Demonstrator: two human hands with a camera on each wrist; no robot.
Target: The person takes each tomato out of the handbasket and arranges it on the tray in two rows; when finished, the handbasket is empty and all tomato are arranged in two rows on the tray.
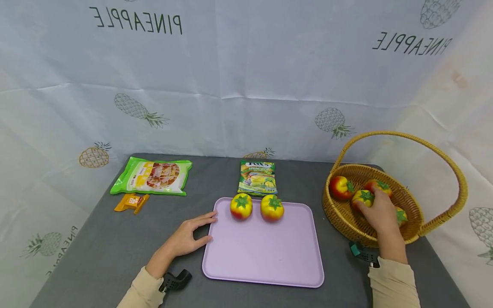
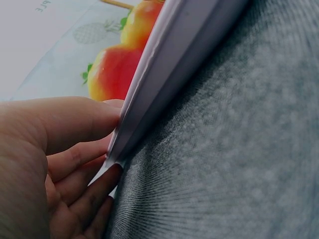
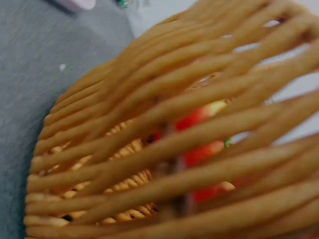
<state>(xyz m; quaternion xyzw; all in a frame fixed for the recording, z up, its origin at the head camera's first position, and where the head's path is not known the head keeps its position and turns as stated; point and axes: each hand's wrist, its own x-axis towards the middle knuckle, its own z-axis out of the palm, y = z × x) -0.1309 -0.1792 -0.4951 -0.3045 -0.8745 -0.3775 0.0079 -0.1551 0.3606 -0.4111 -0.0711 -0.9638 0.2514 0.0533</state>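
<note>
Two yellow-red persimmons (image 1: 241, 206) with green leafy tops sit side by side at the back of a lilac tray (image 1: 265, 256). My left hand (image 1: 188, 237) touches the tray's left rim with its fingertips, fingers spread and fairly straight; the left wrist view shows thumb and fingers at that rim. At the right, my right hand (image 1: 381, 214) reaches into a wicker basket (image 1: 346, 224) and grips a yellow persimmon (image 1: 363, 197) between thumb and fingers. Other persimmons (image 1: 340, 188) lie around it. In the right wrist view, the basket's weave (image 3: 149, 114) hides most of the hand.
The basket's tall handle (image 1: 400, 134) arches over its opening. Behind the tray lies a green Fox's candy bag (image 1: 257, 177). A green-and-white food packet (image 1: 152, 176) and a small orange packet (image 1: 132, 202) lie at the back left. A pineapple-print cloth (image 1: 231, 119) hangs behind the table.
</note>
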